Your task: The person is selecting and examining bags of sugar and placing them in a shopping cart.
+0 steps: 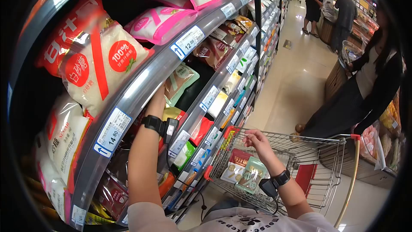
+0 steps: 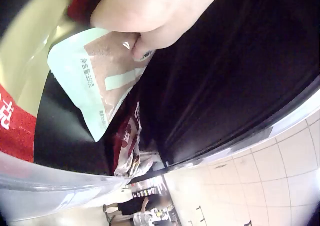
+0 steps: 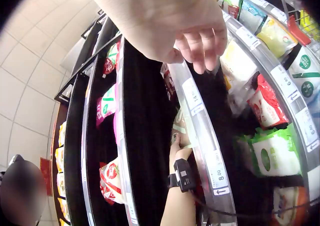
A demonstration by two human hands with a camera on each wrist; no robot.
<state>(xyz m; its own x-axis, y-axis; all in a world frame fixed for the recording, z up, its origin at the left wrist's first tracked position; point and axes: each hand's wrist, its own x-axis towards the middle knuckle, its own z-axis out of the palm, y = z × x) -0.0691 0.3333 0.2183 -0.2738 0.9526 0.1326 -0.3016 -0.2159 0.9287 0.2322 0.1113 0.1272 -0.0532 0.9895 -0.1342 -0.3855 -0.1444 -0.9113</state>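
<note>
At left, the left hand (image 2: 155, 11) reaches into the shelf (image 2: 60, 128), its fingers pinching the pouch (image 2: 110, 68), which tilts behind the rail (image 1: 194, 117); the step in hand looks like picking it up, and the next move probably calls for a steady hold to clear that rail. The pouch has a pale green border, a tan panel and small print. At right, the right hand (image 1: 259, 144) hangs above the cart (image 1: 305, 177), fingers loosely bent, holding nothing.
</note>
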